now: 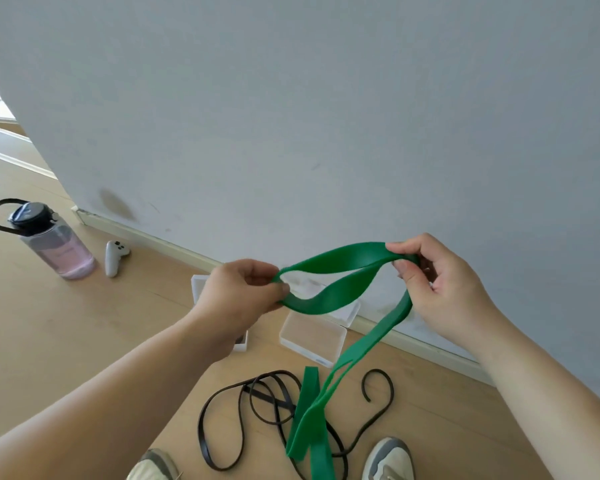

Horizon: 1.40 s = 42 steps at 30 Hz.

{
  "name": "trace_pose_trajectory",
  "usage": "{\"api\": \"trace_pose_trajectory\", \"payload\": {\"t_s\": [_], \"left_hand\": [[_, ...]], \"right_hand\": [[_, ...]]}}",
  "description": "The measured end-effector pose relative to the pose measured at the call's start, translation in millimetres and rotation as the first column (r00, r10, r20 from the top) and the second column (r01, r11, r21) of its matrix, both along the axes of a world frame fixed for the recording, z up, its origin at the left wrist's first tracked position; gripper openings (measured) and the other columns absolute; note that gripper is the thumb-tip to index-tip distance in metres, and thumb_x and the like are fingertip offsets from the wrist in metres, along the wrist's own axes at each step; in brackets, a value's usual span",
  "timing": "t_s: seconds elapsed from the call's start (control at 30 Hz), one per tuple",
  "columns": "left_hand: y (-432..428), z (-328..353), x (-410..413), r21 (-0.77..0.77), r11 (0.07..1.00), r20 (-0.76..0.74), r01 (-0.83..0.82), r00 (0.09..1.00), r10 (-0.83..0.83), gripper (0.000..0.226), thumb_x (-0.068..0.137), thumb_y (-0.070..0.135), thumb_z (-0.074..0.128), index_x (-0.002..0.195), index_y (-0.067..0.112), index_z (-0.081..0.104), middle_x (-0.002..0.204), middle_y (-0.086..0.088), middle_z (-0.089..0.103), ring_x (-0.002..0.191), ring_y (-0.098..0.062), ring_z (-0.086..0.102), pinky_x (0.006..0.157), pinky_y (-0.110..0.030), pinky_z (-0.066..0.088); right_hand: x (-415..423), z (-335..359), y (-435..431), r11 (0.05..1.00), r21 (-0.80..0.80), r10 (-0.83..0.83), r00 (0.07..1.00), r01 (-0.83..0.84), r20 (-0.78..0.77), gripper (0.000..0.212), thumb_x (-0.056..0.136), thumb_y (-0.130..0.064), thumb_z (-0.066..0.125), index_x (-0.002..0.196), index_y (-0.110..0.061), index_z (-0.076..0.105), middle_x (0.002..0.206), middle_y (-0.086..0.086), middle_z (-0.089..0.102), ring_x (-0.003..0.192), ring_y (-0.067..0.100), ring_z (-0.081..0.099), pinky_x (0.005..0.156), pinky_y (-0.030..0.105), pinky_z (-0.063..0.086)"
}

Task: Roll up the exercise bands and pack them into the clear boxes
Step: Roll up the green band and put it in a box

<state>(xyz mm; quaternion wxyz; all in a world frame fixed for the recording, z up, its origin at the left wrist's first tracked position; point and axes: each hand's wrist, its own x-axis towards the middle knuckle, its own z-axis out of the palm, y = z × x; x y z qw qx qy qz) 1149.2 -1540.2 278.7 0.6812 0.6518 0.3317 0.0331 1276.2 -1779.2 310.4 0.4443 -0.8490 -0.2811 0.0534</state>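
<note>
A wide green exercise band (340, 289) is stretched between both hands at chest height, folded into a loop. My left hand (243, 296) pinches one end of the loop. My right hand (440, 282) pinches the other end, and the rest of the band hangs down to the floor. A thin black band (222, 427) lies tangled on the wooden floor under the green one. Clear plastic boxes sit on the floor by the wall: one open box (312, 336) below the loop, another (350, 311) behind it, and a third (199, 284) partly hidden by my left hand.
A grey wall with a white skirting board (174, 242) runs diagonally close behind the boxes. A water bottle (54, 242) with a dark lid and a white game controller (114, 258) stand on the floor at the left. My two shoes (390, 460) show at the bottom edge.
</note>
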Motion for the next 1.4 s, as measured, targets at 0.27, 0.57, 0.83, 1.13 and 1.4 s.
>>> {"api": "trace_pose_trajectory", "payload": {"t_s": [0.27,0.57,0.83,1.13,1.4], "left_hand": [[3.4,23.8,-3.6,-0.418,0.861,0.221,0.291,0.951,-0.214,0.028,0.099,0.018,0.060,0.113,-0.003,0.071,0.112,-0.016,0.077,0.113,-0.027,0.072,0.100,-0.033,0.058],[4.2,18.4,-2.7,0.080,0.978,-0.007,0.195,0.981,-0.195,0.050,0.082,0.036,0.086,0.125,0.025,0.062,0.114,0.001,0.070,0.102,-0.016,0.072,0.097,-0.036,0.058],[-15.2,8.6,-7.3,0.566,0.716,-0.020,0.409,0.875,-0.484,0.097,0.071,0.060,0.083,0.153,0.045,0.034,0.141,0.023,0.054,0.128,0.005,0.053,0.111,-0.034,0.048],[-17.3,21.5,-7.1,0.556,0.788,0.141,0.264,0.904,-0.403,0.052,0.088,0.014,0.071,0.133,0.034,0.058,0.093,0.011,0.071,0.082,-0.005,0.068,0.078,-0.018,0.053],[-28.2,39.4,-13.3,0.435,0.896,0.417,0.091,0.862,-0.289,0.027,0.074,-0.003,0.084,0.077,0.020,0.071,0.091,0.004,0.076,0.080,-0.014,0.073,0.071,-0.026,0.058]], "right_hand": [[7.8,-21.6,-3.6,0.992,-0.128,-0.029,0.992,0.013,-0.125,0.032,0.104,-0.014,0.055,0.099,-0.045,0.065,0.095,-0.003,0.071,0.098,0.044,0.062,0.087,0.053,0.054],[-5.2,-2.3,11.2,0.997,-0.072,0.022,0.997,-0.027,-0.072,0.023,0.104,-0.012,0.056,0.104,-0.033,0.066,0.084,-0.026,0.067,0.070,0.007,0.057,0.065,0.013,0.045],[-36.2,1.4,38.9,0.993,0.022,0.117,0.986,-0.115,-0.117,0.022,0.102,-0.012,0.059,0.105,-0.033,0.066,0.094,-0.027,0.070,0.078,-0.001,0.064,0.071,0.012,0.049],[-22.0,9.7,23.6,0.981,0.132,0.174,0.939,-0.140,-0.298,0.023,0.099,-0.013,0.065,0.103,-0.035,0.068,0.101,0.001,0.070,0.092,0.042,0.062,0.087,0.044,0.058],[-40.0,13.1,32.4,0.931,0.262,0.342,0.852,-0.252,-0.396,0.033,0.080,-0.012,0.085,0.105,-0.018,0.065,0.098,0.013,0.076,0.090,0.026,0.073,0.083,0.035,0.060]]}}
